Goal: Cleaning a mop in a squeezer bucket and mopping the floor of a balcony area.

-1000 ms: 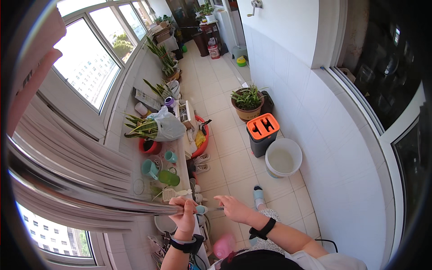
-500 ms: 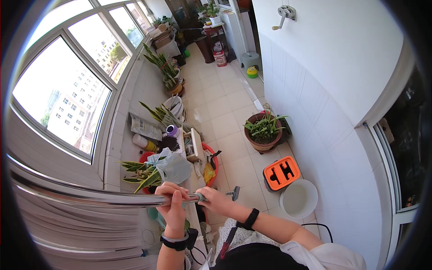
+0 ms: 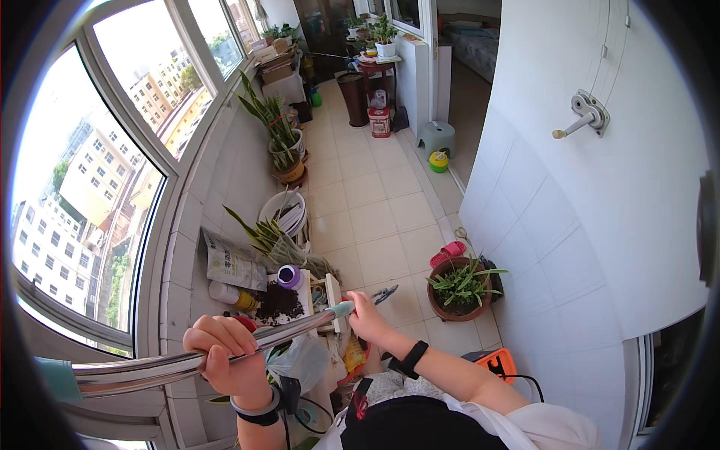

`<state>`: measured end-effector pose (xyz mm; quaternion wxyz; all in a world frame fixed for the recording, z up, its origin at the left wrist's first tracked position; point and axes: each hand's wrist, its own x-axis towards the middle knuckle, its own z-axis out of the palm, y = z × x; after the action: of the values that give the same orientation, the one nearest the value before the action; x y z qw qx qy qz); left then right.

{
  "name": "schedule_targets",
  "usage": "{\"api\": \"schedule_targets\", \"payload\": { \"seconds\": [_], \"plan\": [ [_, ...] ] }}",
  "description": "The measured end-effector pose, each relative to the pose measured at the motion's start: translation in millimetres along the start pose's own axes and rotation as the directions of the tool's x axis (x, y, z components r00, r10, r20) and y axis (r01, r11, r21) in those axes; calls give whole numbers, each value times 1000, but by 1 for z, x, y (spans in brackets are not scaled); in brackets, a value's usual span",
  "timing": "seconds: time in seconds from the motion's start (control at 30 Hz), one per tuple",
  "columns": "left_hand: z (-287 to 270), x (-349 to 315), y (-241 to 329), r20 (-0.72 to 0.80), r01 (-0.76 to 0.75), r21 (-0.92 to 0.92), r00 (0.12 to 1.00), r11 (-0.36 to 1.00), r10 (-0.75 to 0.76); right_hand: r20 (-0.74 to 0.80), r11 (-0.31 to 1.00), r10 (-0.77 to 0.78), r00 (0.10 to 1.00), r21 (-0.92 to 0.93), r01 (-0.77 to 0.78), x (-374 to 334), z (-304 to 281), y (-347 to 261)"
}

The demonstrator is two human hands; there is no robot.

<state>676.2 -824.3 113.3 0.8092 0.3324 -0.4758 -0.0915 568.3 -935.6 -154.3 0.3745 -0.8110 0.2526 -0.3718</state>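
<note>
A shiny metal pole (image 3: 300,327) runs from the left rim to the middle of the view, its right end higher than its left. My left hand (image 3: 229,358) is closed with its fingers wrapped over the pole. Farther along, my right hand (image 3: 367,321) grips it near the right end, beside a teal collar (image 3: 342,309). A dark, narrow end piece (image 3: 386,293) sticks out past the right hand. Another teal sleeve (image 3: 58,379) sits at the left. Below the pole lies a translucent plastic bag (image 3: 300,361).
Snake plants (image 3: 274,127) and a soil bag (image 3: 234,259) line the window wall. A purple-rimmed container (image 3: 289,277) stands near spilled soil (image 3: 279,301). Rightward are a potted plant (image 3: 461,289), red slippers (image 3: 448,253) and an orange-topped box (image 3: 495,363). A hand crank (image 3: 586,116) projects from the right wall.
My left hand has moved left, so my hands are farther apart on the pole. The pole's right end has risen and its left end dropped. The view has shifted too.
</note>
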Motion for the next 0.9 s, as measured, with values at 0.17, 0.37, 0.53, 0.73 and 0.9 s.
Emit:
{"api": "schedule_targets", "payload": {
  "seconds": [0.17, 0.37, 0.53, 0.73, 0.9],
  "plan": [
    [-5, 70, -89, 34, -15, -108, 999, 994, 19, 754, -156, 514, 408, 550, -820, 127, -34, 17],
    [-11, 144, -187, -9, -26, -118, 1000, 993, 25, 830, -412, 447, 333, 522, -747, 259, -25, 87],
    [-1, 220, -269, -34, -49, 15, 998, 999, 50, 820, -437, 460, 342, 544, -716, 359, -37, 177],
    [26, 343, -336, -43, -48, -122, 998, 991, 43, 826, -486, 479, 299, 533, -693, 490, -62, 280],
    [41, 416, -428, -168, 44, 56, 985, 997, -34, 738, -499, 549, 392, 666, -555, 621, -52, 322]
  ]
}}
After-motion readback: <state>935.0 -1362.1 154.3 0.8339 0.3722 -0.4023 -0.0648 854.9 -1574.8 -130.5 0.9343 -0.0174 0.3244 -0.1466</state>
